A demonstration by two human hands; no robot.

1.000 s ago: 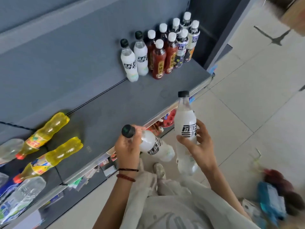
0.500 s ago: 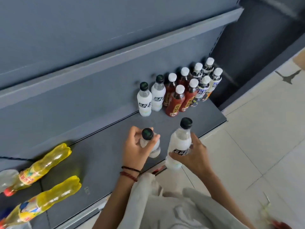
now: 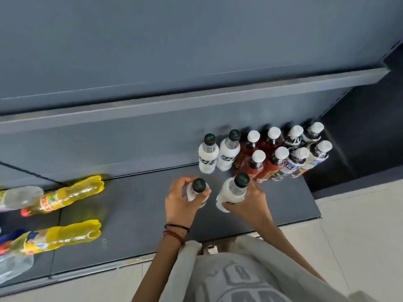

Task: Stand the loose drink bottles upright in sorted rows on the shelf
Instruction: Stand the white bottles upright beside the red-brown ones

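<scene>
Two bottles are held low over the shelf, in front of the standing white pair. The left bottle is wrapped by curled fingers of the left hand, the right bottle by the right hand likewise. Placing step judged; next, both need setting upright, aligned with that pair.

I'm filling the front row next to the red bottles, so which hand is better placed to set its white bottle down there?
Right, probably. The right hand holds its white bottle close beside the front red bottle; the left hand grips the other white bottle farther left.
</scene>
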